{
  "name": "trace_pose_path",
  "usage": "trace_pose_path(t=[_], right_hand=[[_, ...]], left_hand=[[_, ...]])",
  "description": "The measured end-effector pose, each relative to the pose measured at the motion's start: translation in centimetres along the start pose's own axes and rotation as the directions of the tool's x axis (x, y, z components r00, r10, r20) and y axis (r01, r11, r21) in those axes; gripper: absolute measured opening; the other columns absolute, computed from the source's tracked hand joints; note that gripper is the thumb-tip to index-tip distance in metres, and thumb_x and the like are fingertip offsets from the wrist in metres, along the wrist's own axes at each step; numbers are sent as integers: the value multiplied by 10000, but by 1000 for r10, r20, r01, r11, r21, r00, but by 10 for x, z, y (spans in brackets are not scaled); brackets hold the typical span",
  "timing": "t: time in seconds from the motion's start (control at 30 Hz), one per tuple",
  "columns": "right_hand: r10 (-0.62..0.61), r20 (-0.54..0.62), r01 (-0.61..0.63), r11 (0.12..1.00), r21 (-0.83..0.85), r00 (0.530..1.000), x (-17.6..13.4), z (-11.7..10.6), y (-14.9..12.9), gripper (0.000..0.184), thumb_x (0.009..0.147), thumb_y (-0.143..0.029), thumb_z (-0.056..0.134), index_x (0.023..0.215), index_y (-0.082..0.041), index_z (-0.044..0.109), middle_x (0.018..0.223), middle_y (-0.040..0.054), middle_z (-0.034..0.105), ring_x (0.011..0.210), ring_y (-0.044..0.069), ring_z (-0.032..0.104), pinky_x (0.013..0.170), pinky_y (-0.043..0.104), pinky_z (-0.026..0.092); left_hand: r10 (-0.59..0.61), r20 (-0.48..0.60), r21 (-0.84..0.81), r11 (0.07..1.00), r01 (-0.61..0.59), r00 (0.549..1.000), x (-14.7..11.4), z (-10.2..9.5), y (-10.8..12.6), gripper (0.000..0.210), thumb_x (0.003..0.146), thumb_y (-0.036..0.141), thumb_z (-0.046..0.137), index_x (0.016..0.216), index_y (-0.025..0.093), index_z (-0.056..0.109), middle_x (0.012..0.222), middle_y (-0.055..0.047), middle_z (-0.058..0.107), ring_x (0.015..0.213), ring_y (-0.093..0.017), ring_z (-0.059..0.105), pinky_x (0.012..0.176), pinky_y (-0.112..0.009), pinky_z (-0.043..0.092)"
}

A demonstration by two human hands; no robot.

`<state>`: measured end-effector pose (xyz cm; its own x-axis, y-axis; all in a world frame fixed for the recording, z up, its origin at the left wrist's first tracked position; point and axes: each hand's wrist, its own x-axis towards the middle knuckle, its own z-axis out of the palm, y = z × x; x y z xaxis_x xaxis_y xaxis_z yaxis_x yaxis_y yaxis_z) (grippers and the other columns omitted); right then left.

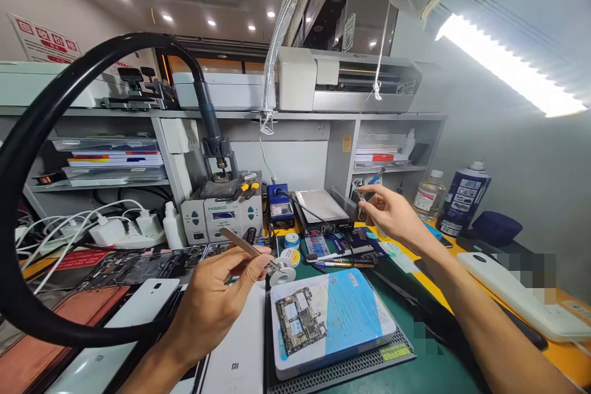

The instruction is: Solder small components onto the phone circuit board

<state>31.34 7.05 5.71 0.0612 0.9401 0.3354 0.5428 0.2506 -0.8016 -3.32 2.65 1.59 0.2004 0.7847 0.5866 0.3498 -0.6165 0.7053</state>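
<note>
My left hand (219,286) is closed around a pair of metal tweezers (241,242), whose tips point right, near a small solder spool (282,273). My right hand (388,209) is raised at the back right with thumb and fingertips pinched together. A small pale piece shows at those fingertips, too small to name. Between my arms a white and blue box (357,308) lies on a dark perforated mat (341,366). A phone circuit board (300,322) shows on the box's top; I cannot tell whether it is real or printed.
A hot-air station (224,215) and a flat heating plate (323,206) stand at the back. A thick black hose (41,104) arches across the left. Phones (138,314) crowd the left side. A bottle (428,194) and a spray can (464,200) stand at the right.
</note>
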Motion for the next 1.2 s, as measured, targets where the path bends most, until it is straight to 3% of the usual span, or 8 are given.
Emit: trace_pose_path(t=[0.13, 0.3, 0.37, 0.5, 0.6, 0.73, 0.9, 1.2], right_hand=[[18, 87, -49, 928, 369, 996, -19, -5, -24, 283, 876, -383, 599, 1077, -194, 661, 693, 17, 666, 585, 202, 672, 600, 362, 568], [21, 355, -233, 789, 568, 935, -42, 12, -32, 392, 818, -465, 566, 1042, -183, 719, 1086, 140, 759, 976, 310, 741, 753, 428, 602], [22, 436, -291, 775, 561, 900, -49, 21, -28, 370, 808, -470, 626, 1041, -197, 716, 1033, 122, 774, 884, 280, 763, 678, 382, 609], [46, 559, -342, 831, 439, 828, -57, 36, -20, 374, 873, -518, 642, 792, -161, 719, 583, 56, 709, 445, 168, 647, 426, 263, 498], [47, 587, -298, 892, 340, 808, -57, 42, -17, 419, 870, -493, 673, 615, -160, 670, 515, 35, 662, 428, 135, 590, 457, 248, 479], [51, 624, -273, 925, 265, 780, -57, 47, -11, 238, 801, -404, 765, 746, -176, 725, 598, 1, 653, 508, 159, 626, 430, 234, 449], [83, 608, -287, 926, 246, 790, -57, 51, -5, 172, 762, -314, 801, 851, -170, 772, 586, 14, 690, 530, 160, 634, 486, 242, 492], [78, 458, -256, 904, 341, 886, -59, 72, -1, 216, 782, -362, 781, 881, -173, 745, 627, 22, 718, 540, 174, 657, 529, 294, 539]], left_hand=[[-100, -50, -34, 995, 98, 994, -6, -5, -2, 266, 913, 435, 617, 913, 200, 742, 880, -14, 790, 767, -166, 753, 697, -208, 609], [-177, -74, -69, 983, 172, 981, -13, -8, -9, 307, 921, 465, 598, 1006, 191, 706, 918, -20, 789, 754, -159, 758, 731, -224, 624], [-197, -61, -70, 979, 192, 979, -14, -9, -12, 301, 922, 465, 599, 989, 192, 705, 899, -14, 785, 764, -158, 757, 748, -226, 623], [-220, -45, -55, 975, 218, 974, -13, -12, -13, 281, 923, 450, 605, 999, 199, 705, 855, -5, 781, 766, -156, 753, 723, -214, 614], [-215, -9, -36, 976, 215, 976, -11, -15, -11, 256, 910, 436, 627, 918, 198, 720, 811, -1, 771, 745, -151, 742, 686, -196, 600], [-199, 80, -18, 979, 201, 977, -11, -17, -8, 222, 908, 397, 635, 845, 206, 729, 731, 10, 755, 686, -139, 738, 657, -179, 592], [-188, 118, -28, 981, 192, 975, -13, -14, -10, 182, 900, 378, 643, 933, 218, 722, 795, 4, 772, 684, -148, 753, 645, -190, 611], [-168, 50, -26, 985, 169, 985, -16, -14, -11, 171, 851, 363, 703, 923, 214, 742, 835, -3, 779, 694, -159, 758, 663, -202, 631]])
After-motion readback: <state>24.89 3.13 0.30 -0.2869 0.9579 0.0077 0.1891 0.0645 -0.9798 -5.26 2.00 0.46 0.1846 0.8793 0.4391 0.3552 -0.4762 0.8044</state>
